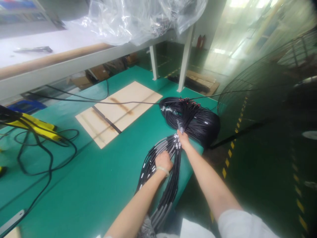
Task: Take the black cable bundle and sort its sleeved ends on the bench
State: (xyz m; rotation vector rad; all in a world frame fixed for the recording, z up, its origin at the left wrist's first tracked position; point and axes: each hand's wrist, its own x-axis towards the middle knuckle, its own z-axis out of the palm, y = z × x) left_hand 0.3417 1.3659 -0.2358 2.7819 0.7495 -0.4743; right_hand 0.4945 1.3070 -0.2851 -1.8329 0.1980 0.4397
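A thick bundle of black cables [170,188] with white labels and grey sleeves bends in a loop near the table's front edge. My right hand [183,139] is closed around its neck, beside a twist of clear plastic [180,127]. Within the loop, against the labelled strands, is my left hand [163,161], curled into a fist; what its fingers hold is hidden. Just beyond my right hand lies a large coil of black cable [205,124], with red-tipped ends [189,101] on top.
A wooden board [123,107] lies on the green table [99,185]. A yellow tool [37,127] and loose black cables [51,158] are at left. Above the far side runs a shelf [61,59] bearing clear plastic [143,19]. A wire-guarded fan [272,76] stands right.
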